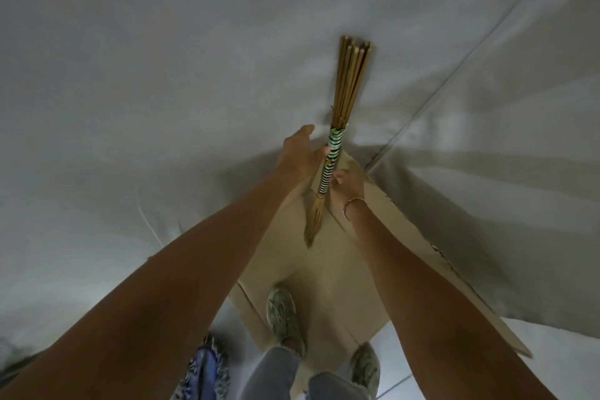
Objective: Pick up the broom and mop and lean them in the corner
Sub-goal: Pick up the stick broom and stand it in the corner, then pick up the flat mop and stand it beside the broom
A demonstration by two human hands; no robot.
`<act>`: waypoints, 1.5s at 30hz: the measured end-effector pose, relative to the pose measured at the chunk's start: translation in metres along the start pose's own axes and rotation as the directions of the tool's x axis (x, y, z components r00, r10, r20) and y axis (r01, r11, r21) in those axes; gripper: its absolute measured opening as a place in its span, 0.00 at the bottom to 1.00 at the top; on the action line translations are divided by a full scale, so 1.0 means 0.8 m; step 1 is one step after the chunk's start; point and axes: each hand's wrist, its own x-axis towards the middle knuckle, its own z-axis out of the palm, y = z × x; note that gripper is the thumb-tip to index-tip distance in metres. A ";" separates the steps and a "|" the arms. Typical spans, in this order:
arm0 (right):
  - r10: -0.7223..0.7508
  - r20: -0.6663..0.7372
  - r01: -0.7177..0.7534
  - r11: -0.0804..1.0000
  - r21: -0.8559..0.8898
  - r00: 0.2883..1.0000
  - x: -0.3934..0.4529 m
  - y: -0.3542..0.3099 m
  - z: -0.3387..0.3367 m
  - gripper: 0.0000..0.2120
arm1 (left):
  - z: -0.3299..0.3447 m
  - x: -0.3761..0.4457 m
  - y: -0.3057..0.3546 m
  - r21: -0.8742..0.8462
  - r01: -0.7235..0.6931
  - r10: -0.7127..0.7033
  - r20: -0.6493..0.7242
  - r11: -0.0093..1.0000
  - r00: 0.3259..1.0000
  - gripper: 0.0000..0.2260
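Note:
The broom [332,157] stands nearly upright in the corner where two grey walls meet. Its bundled cane handle points up against the wall, a green-and-white striped wrap sits in the middle, and its thin bristles hang down over cardboard. My left hand [300,153] holds the striped wrap from the left, thumb on it. My right hand [349,183], with a bracelet on the wrist, is at the wrap's right side with curled fingers; whether it grips is unclear. The mop [204,370] shows only as a blue fringed head on the floor at the bottom left.
A flattened cardboard sheet [328,276] covers the floor in the corner, with another strip along the right wall [454,269]. My two feet in patterned shoes [282,315] stand on and beside it. A white cable [149,224] runs down the left wall.

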 end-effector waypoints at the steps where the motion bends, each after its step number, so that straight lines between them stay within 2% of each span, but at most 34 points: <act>1: -0.026 -0.003 0.026 0.999 -0.028 1.000 -0.016 -0.005 -0.010 0.15 | -0.009 -0.016 0.004 0.044 -0.001 0.000 0.014 0.999 1.000 0.26; 5: -0.181 0.041 0.185 0.960 -0.208 0.983 -0.083 -0.026 -0.049 0.16 | -0.045 -0.085 0.017 0.201 -0.017 0.020 -0.013 0.979 1.000 0.19; 11: -0.386 0.074 0.385 0.843 -0.377 0.919 -0.254 -0.024 -0.108 0.16 | -0.075 -0.272 0.020 0.149 0.032 -0.014 -0.117 0.988 0.993 0.13; 15: -0.478 0.132 0.483 0.755 -0.443 0.869 -0.395 0.006 -0.110 0.16 | -0.057 -0.431 0.020 0.195 0.085 -0.052 -0.167 0.977 0.985 0.20; 17: -0.518 0.209 0.548 0.683 -0.483 0.829 -0.458 0.015 -0.103 0.15 | -0.051 -0.503 0.022 0.243 0.100 -0.060 -0.167 0.965 0.984 0.23; 20: -0.532 0.289 0.600 0.631 -0.491 0.796 -0.534 0.015 -0.090 0.15 | -0.049 -0.598 0.008 0.255 0.159 -0.116 -0.175 0.954 0.978 0.22; 24: -0.577 0.413 0.707 0.523 -0.475 0.705 -0.658 0.016 -0.043 0.16 | -0.055 -0.742 -0.047 0.252 0.263 -0.207 -0.227 0.931 0.951 0.21; 29: -0.605 0.529 0.801 0.396 -0.450 0.596 -0.769 0.028 0.034 0.17 | -0.059 -0.879 -0.146 0.153 0.405 -0.346 -0.308 0.901 0.886 0.23; 34: -0.559 0.666 0.868 0.275 -0.412 0.494 -0.896 0.043 0.138 0.18 | -0.052 -1.032 -0.260 0.031 0.535 -0.488 -0.370 0.844 0.791 0.24; 38: -0.541 0.736 0.912 0.186 -0.366 0.406 -1.023 0.056 0.257 0.17 | -0.048 -1.174 -0.379 -0.077 0.621 -0.592 -0.409 0.780 0.694 0.23; 41: -0.476 0.794 0.923 0.129 -0.362 0.378 -1.105 0.073 0.337 0.16 | -0.037 -1.275 -0.463 -0.136 0.651 -0.641 -0.408 0.747 0.650 0.23; 45: -0.394 0.836 0.921 0.096 -0.376 0.383 -1.172 0.095 0.401 0.14 | -0.030 -1.374 -0.541 -0.193 0.659 -0.674 -0.381 0.727 0.633 0.20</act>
